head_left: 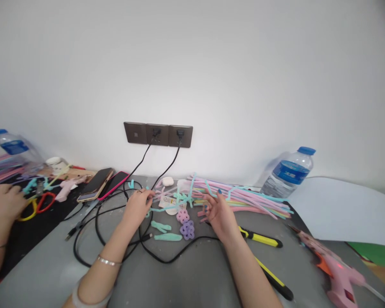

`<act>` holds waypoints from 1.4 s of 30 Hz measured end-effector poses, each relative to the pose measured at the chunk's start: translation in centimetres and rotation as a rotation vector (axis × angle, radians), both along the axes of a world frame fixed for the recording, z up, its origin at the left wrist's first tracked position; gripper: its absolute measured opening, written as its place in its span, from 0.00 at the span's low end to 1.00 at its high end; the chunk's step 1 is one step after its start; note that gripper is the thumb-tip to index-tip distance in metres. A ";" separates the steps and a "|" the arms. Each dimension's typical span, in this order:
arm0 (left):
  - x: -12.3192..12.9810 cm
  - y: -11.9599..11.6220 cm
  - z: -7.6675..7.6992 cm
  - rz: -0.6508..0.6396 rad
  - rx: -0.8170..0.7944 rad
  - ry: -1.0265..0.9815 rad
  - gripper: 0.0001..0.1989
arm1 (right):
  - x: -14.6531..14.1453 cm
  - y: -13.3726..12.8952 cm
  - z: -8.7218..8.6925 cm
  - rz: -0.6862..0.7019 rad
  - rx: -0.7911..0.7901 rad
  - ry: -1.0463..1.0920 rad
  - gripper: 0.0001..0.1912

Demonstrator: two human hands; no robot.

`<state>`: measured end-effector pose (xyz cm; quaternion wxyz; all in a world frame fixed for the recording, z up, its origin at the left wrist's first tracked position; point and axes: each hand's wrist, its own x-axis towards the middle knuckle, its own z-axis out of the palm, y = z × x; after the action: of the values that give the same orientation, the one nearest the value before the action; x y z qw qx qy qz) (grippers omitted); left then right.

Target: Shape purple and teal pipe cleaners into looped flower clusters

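Observation:
My left hand is closed, its fingertips pinched at the end of a light-blue fuzzy stem. The stem runs right toward a branched turquoise piece between my hands. My right hand is raised beside it, palm turned up, fingers curled but apart, near the bundle of pastel stems; nothing shows in its grip. Below the turquoise piece lie a pink flower and a purple flower. Two mint pieces rest left of them.
Black cables loop over the grey table. Yellow-black pliers, a pink glue gun and a water bottle stand or lie right. Phones, scissors and another person's hand are left.

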<state>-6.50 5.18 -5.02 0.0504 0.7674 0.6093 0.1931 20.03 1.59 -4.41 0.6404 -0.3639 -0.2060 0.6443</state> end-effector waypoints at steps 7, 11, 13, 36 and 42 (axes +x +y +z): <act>-0.5 0.1 0.5 0.019 0.002 0.031 0.09 | -2.1 -1.8 0.0 0.419 0.257 -0.428 0.20; -0.9 0.0 0.9 -0.027 0.055 0.015 0.08 | -2.8 -2.1 -0.5 0.227 0.512 -1.078 0.13; -1.0 -0.1 1.0 -0.036 0.015 0.022 0.09 | -3.0 -2.0 -0.8 0.203 0.554 -1.289 0.16; 0.0 -1.5 3.9 -0.057 0.102 -0.409 0.13 | -0.8 -1.2 0.7 -0.244 0.408 -0.331 0.11; 1.0 -1.8 3.6 -0.107 0.037 -0.452 0.16 | 0.8 -1.2 1.8 -0.143 0.366 -0.008 0.14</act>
<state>-5.55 3.40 -1.45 0.1816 0.7368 0.5373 0.3681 20.87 0.43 -2.60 0.7390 -0.2576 -0.2959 0.5476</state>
